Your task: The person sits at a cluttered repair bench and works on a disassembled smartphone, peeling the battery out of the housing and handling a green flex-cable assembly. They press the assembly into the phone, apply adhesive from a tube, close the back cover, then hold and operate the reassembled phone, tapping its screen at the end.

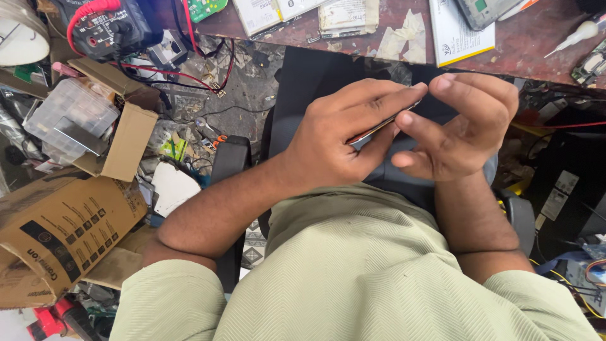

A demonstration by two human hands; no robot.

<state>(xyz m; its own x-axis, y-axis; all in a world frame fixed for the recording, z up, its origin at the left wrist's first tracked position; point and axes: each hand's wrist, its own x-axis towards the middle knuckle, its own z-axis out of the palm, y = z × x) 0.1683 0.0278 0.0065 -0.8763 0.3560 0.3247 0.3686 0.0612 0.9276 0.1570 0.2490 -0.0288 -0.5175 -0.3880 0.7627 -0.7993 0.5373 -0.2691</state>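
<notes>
Left hand (334, 142) and right hand (461, 126) pinching thin flat device (379, 126) edge-on; brown cardboard carton (60, 227) lower left; white label (456, 31) on desk (536, 57).

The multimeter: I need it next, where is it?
Head view, top left: the multimeter sits on the cluttered bench above the open cardboard box.

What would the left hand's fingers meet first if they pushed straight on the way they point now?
Probably the right hand: the left hand points its fingers along the thin flat device toward the right fingertips, which already sit at the device's far end. Depth is unclear.
</notes>
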